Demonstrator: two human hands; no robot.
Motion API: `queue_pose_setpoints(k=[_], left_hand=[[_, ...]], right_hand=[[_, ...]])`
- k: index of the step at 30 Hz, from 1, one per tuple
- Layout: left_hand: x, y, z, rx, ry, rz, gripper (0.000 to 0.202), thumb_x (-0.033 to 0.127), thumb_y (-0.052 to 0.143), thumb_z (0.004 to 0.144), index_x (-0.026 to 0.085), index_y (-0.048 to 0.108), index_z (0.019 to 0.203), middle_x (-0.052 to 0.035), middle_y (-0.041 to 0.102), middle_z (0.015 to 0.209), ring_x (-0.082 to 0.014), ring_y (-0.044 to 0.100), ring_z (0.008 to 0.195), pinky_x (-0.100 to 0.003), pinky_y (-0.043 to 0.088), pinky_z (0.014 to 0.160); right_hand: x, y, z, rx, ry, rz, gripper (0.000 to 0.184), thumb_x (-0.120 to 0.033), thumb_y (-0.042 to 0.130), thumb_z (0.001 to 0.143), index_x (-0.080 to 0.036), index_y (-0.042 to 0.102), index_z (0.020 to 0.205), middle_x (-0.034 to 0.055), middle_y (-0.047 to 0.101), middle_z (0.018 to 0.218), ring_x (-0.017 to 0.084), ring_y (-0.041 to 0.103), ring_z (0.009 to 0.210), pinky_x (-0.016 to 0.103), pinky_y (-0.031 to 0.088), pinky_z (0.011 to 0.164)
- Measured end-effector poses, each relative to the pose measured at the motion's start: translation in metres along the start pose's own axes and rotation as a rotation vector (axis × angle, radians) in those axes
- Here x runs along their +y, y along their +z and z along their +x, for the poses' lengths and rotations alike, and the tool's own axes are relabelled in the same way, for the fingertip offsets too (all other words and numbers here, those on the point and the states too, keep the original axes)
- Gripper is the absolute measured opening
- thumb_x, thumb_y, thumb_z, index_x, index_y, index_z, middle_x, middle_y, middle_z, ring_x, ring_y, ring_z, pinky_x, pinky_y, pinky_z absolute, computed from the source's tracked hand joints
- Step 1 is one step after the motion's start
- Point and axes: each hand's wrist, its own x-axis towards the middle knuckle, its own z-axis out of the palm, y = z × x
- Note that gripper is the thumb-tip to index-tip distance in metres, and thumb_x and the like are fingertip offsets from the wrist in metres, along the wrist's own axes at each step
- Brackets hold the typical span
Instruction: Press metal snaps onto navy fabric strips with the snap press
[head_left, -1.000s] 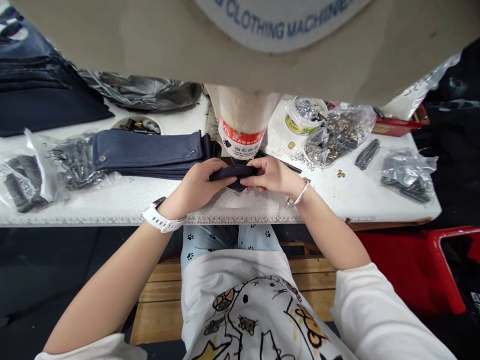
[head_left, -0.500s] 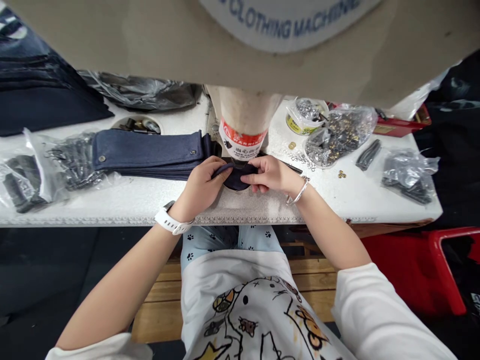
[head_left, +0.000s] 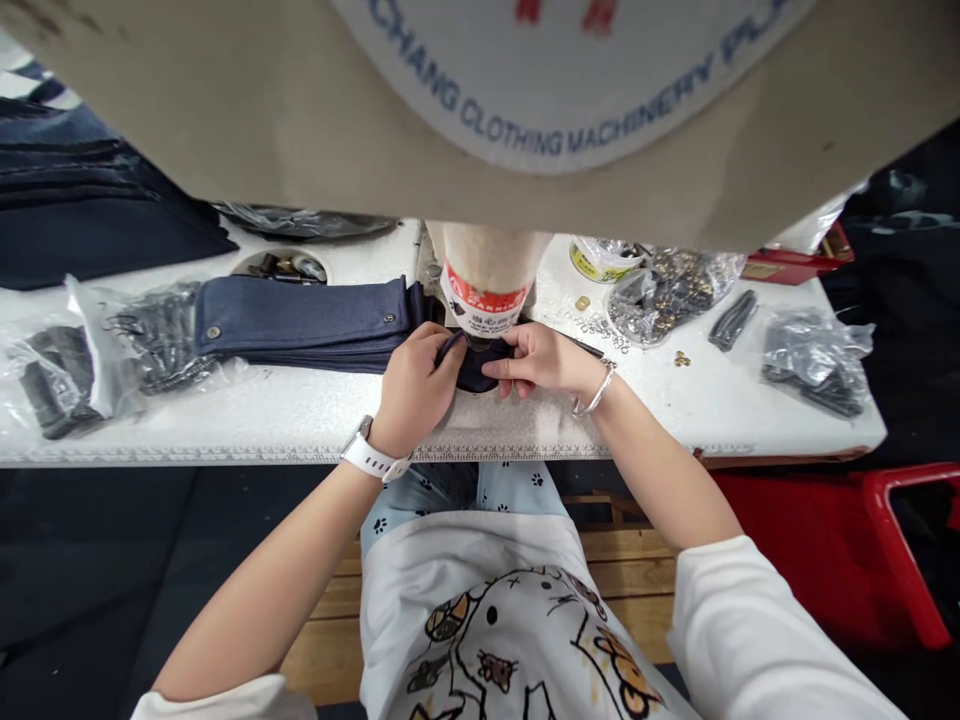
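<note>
My left hand [head_left: 414,388] and my right hand [head_left: 538,361] both pinch a small dark navy fabric piece [head_left: 475,368] on the white table [head_left: 300,420], directly under the beige press machine's round head [head_left: 486,290] with its red warning label. The fingers of both hands are closed on the cloth's edges. A white watch sits on my left wrist and a silver bangle on my right. A stack of navy fabric strips with metal snaps [head_left: 300,318] lies just left of my left hand.
Clear bags of dark hardware [head_left: 105,345] lie at the left, more bags of metal snaps [head_left: 664,290] and black parts [head_left: 814,360] at the right. Loose rings [head_left: 600,325] lie near my right hand. A red bin [head_left: 885,540] stands below right. Dark folded cloth [head_left: 90,220] is at the far left.
Both hands have pushed the navy piece forward and further under the machine head. My head has leaned in, so the machine body fills more of the top.
</note>
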Motion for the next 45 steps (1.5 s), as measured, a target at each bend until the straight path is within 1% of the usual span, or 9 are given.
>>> queue_pose_setpoints(k=[5, 11, 16, 21, 28, 31, 35, 41, 45], left_hand=[[-0.001, 0.003, -0.001, 0.044, 0.011, 0.013, 0.028, 0.03, 0.043, 0.086, 0.016, 0.054, 0.066, -0.0039, 0.056, 0.081, -0.0134, 0.053, 0.071, -0.026, 0.039, 0.063], [-0.002, 0.004, 0.0, 0.06, 0.013, -0.02, 0.027, 0.028, 0.043, 0.086, 0.016, 0.054, 0.065, -0.0032, 0.056, 0.079, -0.0127, 0.053, 0.07, -0.026, 0.04, 0.065], [-0.005, 0.008, -0.001, 0.119, 0.03, -0.008, 0.028, 0.028, 0.046, 0.084, 0.017, 0.05, 0.059, -0.0025, 0.055, 0.076, -0.0114, 0.05, 0.063, -0.025, 0.036, 0.056], [-0.006, 0.011, -0.001, 0.175, 0.023, 0.003, 0.027, 0.028, 0.046, 0.084, 0.017, 0.049, 0.059, -0.0026, 0.054, 0.077, -0.012, 0.049, 0.065, -0.027, 0.037, 0.059], [-0.005, 0.014, -0.002, 0.196, -0.002, -0.027, 0.026, 0.03, 0.044, 0.084, 0.017, 0.052, 0.063, -0.0034, 0.053, 0.079, -0.0132, 0.051, 0.069, -0.028, 0.039, 0.064], [-0.005, 0.015, -0.004, 0.201, -0.009, 0.008, 0.027, 0.03, 0.044, 0.084, 0.018, 0.05, 0.061, -0.0033, 0.053, 0.08, -0.013, 0.049, 0.066, -0.028, 0.038, 0.063], [-0.003, 0.016, -0.006, 0.232, 0.003, 0.087, 0.027, 0.029, 0.044, 0.084, 0.018, 0.047, 0.06, -0.0038, 0.053, 0.082, -0.0133, 0.048, 0.066, -0.029, 0.037, 0.061], [-0.003, 0.018, -0.007, 0.259, 0.031, 0.132, 0.027, 0.026, 0.043, 0.085, 0.019, 0.042, 0.06, -0.005, 0.054, 0.084, -0.0139, 0.049, 0.067, -0.029, 0.035, 0.059], [-0.003, 0.018, -0.006, 0.257, 0.031, 0.135, 0.028, 0.027, 0.042, 0.086, 0.018, 0.042, 0.06, -0.0051, 0.054, 0.084, -0.0139, 0.049, 0.066, -0.029, 0.033, 0.057]], right_hand=[[-0.001, -0.001, 0.001, -0.018, -0.004, 0.019, 0.016, -0.012, 0.069, 0.07, -0.011, 0.054, 0.069, -0.0048, 0.058, 0.044, 0.003, 0.044, 0.031, 0.013, 0.033, 0.032], [0.004, -0.004, 0.005, -0.047, -0.057, 0.063, 0.012, -0.012, 0.063, 0.076, -0.011, 0.053, 0.068, -0.0044, 0.058, 0.045, 0.002, 0.045, 0.033, 0.012, 0.034, 0.033], [0.005, -0.006, 0.006, -0.049, -0.057, 0.041, 0.01, -0.012, 0.062, 0.077, -0.011, 0.054, 0.07, -0.0041, 0.059, 0.046, 0.002, 0.046, 0.033, 0.012, 0.034, 0.033], [0.003, -0.004, 0.007, -0.021, -0.035, 0.049, 0.009, -0.011, 0.059, 0.079, -0.011, 0.054, 0.072, -0.0047, 0.058, 0.045, 0.002, 0.043, 0.031, 0.012, 0.034, 0.032], [0.003, 0.0, 0.007, 0.034, -0.034, 0.056, 0.018, -0.008, 0.054, 0.083, -0.013, 0.049, 0.066, -0.0066, 0.053, 0.04, 0.002, 0.042, 0.029, 0.01, 0.033, 0.031], [0.003, -0.001, 0.007, 0.026, -0.042, 0.031, 0.017, -0.006, 0.054, 0.083, -0.013, 0.049, 0.067, -0.0069, 0.053, 0.04, 0.002, 0.044, 0.029, 0.01, 0.034, 0.031], [0.004, -0.004, 0.008, -0.001, -0.062, 0.002, 0.014, -0.007, 0.059, 0.079, -0.012, 0.051, 0.069, -0.007, 0.055, 0.041, 0.002, 0.047, 0.031, 0.01, 0.036, 0.032], [0.005, -0.007, 0.009, -0.01, -0.057, 0.012, 0.012, -0.006, 0.061, 0.076, -0.013, 0.052, 0.073, -0.0043, 0.061, 0.051, 0.005, 0.056, 0.041, 0.011, 0.044, 0.039], [0.005, -0.008, 0.009, -0.014, -0.029, 0.01, 0.01, -0.007, 0.061, 0.076, -0.012, 0.053, 0.074, -0.003, 0.063, 0.053, 0.005, 0.058, 0.043, 0.011, 0.043, 0.039]])
